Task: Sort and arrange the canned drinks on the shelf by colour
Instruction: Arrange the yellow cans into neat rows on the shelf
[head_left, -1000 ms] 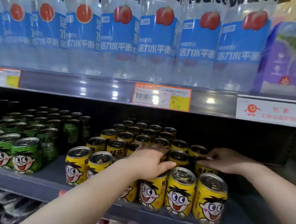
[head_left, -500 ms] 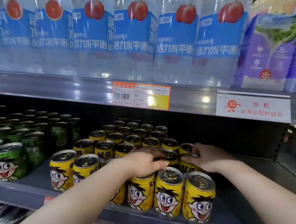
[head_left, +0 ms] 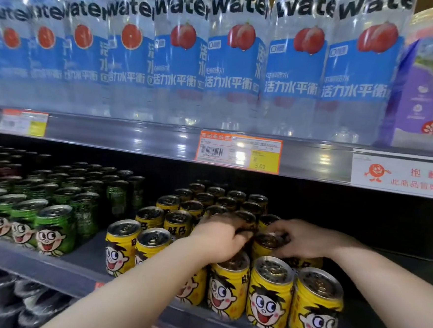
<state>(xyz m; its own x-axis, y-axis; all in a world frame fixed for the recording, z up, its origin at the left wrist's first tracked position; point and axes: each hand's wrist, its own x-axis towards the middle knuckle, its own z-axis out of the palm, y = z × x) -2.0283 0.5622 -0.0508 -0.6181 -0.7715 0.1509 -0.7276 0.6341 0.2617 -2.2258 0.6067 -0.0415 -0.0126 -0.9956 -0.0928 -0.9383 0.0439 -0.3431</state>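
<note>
Yellow cans (head_left: 269, 293) with a cartoon face stand in several rows on the dark shelf (head_left: 80, 258), right of centre. A block of green cans (head_left: 54, 230) with the same face fills the shelf's left side. My left hand (head_left: 218, 238) reaches in over the front row, its fingers curled down over the top of a yellow can in the second row; that can is mostly hidden. My right hand (head_left: 305, 240) comes in from the right, fingers curled round the rim of a neighbouring yellow can (head_left: 264, 245). The two hands almost touch.
Above hangs a shelf of water bottles (head_left: 232, 62) with a price tag strip (head_left: 239, 152) on its low front edge. Purple packs (head_left: 427, 96) sit at the top right. Dark cans (head_left: 2, 166) stand behind the green ones. Bare shelf lies right of the yellow cans.
My right hand has slid left onto a yellow can beside my left hand, so the hands are closer together. My left hand has stayed on the second row.
</note>
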